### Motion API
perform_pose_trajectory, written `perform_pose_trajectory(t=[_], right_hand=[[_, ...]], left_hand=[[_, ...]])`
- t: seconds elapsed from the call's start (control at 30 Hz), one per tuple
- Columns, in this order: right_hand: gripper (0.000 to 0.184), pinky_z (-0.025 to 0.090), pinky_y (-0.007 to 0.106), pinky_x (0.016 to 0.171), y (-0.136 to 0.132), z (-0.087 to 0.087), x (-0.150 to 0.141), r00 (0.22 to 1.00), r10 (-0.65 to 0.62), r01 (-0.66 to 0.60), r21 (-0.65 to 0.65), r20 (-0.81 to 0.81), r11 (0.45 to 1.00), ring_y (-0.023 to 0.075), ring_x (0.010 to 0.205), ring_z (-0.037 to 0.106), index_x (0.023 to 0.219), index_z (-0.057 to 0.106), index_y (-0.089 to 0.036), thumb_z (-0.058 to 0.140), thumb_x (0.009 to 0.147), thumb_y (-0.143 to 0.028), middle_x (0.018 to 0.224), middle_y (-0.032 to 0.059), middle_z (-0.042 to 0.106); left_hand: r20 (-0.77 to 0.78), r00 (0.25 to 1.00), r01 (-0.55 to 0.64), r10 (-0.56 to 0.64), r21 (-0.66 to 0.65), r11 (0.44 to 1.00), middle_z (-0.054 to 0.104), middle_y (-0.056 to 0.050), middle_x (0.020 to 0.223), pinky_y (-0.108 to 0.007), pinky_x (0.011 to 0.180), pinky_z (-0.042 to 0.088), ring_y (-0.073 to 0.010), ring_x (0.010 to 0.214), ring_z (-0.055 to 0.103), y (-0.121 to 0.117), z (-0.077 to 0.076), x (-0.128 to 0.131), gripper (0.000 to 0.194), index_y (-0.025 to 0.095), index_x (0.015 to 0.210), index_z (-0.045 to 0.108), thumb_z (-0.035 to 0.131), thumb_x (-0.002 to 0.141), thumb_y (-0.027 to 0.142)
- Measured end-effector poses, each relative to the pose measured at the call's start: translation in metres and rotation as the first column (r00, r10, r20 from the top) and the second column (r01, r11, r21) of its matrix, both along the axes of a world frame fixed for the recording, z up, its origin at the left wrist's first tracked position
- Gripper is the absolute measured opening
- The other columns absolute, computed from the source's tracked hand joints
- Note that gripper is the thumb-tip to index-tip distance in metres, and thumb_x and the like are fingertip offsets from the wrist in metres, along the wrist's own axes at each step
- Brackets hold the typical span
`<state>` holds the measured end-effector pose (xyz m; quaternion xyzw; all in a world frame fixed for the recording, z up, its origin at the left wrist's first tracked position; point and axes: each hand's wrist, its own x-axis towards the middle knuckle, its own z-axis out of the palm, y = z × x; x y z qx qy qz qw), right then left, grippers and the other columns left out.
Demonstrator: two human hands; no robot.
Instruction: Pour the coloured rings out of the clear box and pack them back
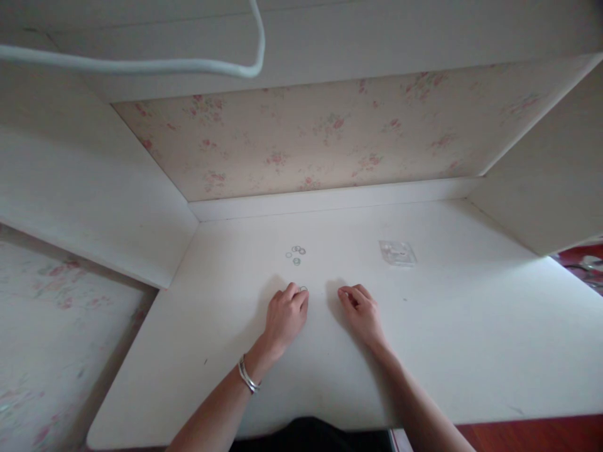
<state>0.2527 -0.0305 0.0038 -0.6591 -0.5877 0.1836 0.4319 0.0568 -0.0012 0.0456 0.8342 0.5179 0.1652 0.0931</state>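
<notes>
My left hand (286, 317) is closed just above the white tabletop, with a thin metal ring (304, 289) showing at its fingertips. Beyond it lies a small group of similar thin rings (296, 250), some overlapping. Across a short gap, my right hand (362, 312) has its fingers curled with thumb and forefinger pressed together. Anything in that pinch is too small or hidden to make out. A small clear plastic bag (398, 253) rests farther back on the right, its contents unclear.
The white tabletop (471, 326) meets a floral back wall (325, 135), with white side panels (94, 188) to the left and right. A pale cable (141, 65) hangs across the upper left. Dark clothing (311, 434) shows at the front edge.
</notes>
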Motion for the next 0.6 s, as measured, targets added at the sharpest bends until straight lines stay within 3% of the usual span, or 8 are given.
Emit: perform_pose_trajectory(t=[0.2, 0.37, 0.47, 0.6], right_hand=[[0.029, 0.041, 0.024, 0.059, 0.0, 0.001, -0.002, 0.997, 0.029, -0.027, -0.027, 0.067, 0.999, 0.0115, 0.061, 0.052, 0.087, 0.065, -0.02, 0.042, 0.09, -0.038, 0.077, 0.0029, 0.058], [0.026, 0.041, 0.028, 0.07, 0.005, 0.002, -0.022, 0.922, 0.23, -0.221, -0.063, 0.313, 0.973, 0.0144, 0.073, 0.057, 0.094, 0.065, -0.022, 0.041, 0.091, -0.031, 0.086, 0.0049, 0.062], [0.025, 0.041, 0.028, 0.074, 0.017, 0.007, -0.039, 0.858, 0.315, -0.301, -0.1, 0.405, 0.948, 0.0149, 0.08, 0.058, 0.1, 0.064, -0.024, 0.04, 0.092, -0.028, 0.091, 0.0047, 0.063], [0.025, 0.04, 0.028, 0.074, 0.05, 0.021, -0.053, 0.817, 0.323, -0.297, -0.132, 0.478, 0.946, 0.0149, 0.081, 0.059, 0.101, 0.063, -0.024, 0.041, 0.092, -0.028, 0.094, 0.0049, 0.062]], left_hand=[[0.309, 0.931, -0.193, 0.195, -0.037, 0.981, 0.058, -0.005, 0.083, -0.027, 0.073, 0.045, -0.0147, 0.073, 0.056, -0.017, -0.004, -0.04, 0.025, 0.022, 0.093, 0.064, 0.043, 0.09, 0.035], [0.376, 0.868, -0.275, 0.324, -0.178, 0.945, 0.058, -0.003, 0.077, -0.026, 0.062, 0.044, -0.0127, 0.058, 0.051, -0.037, -0.02, -0.076, 0.026, 0.02, 0.09, 0.066, 0.046, 0.088, 0.037], [0.415, 0.836, -0.286, 0.358, -0.227, 0.931, 0.058, -0.002, 0.074, -0.026, 0.06, 0.043, -0.0122, 0.056, 0.049, -0.042, -0.026, -0.086, 0.026, 0.02, 0.091, 0.066, 0.048, 0.087, 0.038], [0.482, 0.785, -0.289, 0.39, -0.272, 0.918, 0.06, -0.003, 0.076, -0.025, 0.061, 0.043, -0.0128, 0.061, 0.051, -0.038, -0.029, -0.088, 0.028, 0.019, 0.09, 0.067, 0.049, 0.086, 0.039]])
